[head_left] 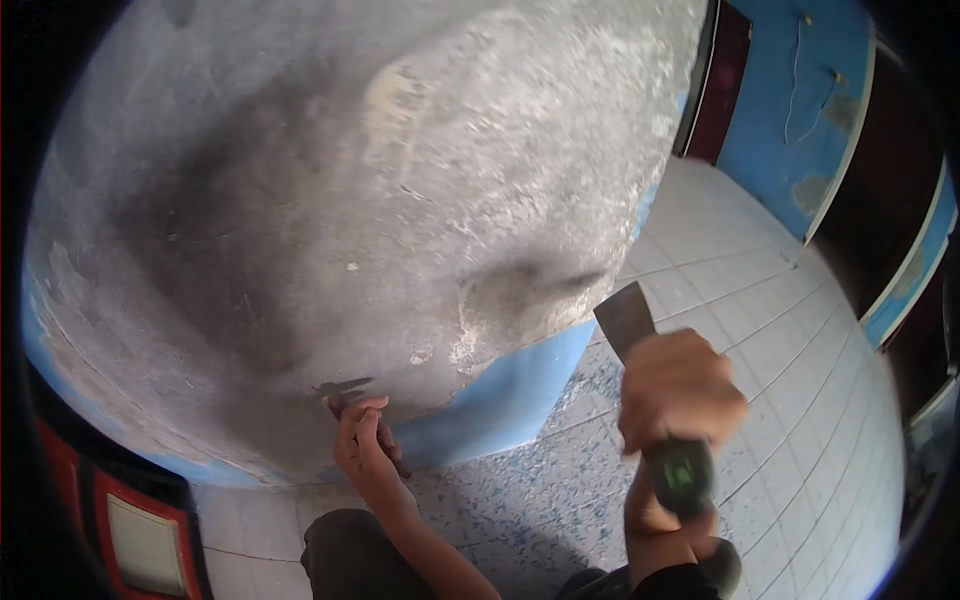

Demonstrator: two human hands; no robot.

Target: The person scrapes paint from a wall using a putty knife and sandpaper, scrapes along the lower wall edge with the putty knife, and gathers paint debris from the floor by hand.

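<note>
My right hand (682, 388) is wrapped round the handle of a scraper (626, 318), its flat metal blade pointing up and left, apart from the wall. The hand is slightly blurred. A dark device with a green display (682, 475) sits at that wrist. My left hand (365, 440) is at the lower part of the wall (320, 250), fingers loosely bent and fingertips at or close to the surface, with dark shadows beside them. I see nothing held in it. The wall is mostly bare grey, with blue paint (515, 390) left along its lower edge.
Blue and grey paint flakes (520, 500) litter the tiled floor (780, 330) below the wall. A red and black object with a pale panel (145, 545) stands at the lower left. Farther right are a blue wall (770, 110) with hanging wires and dark doorways (880, 160).
</note>
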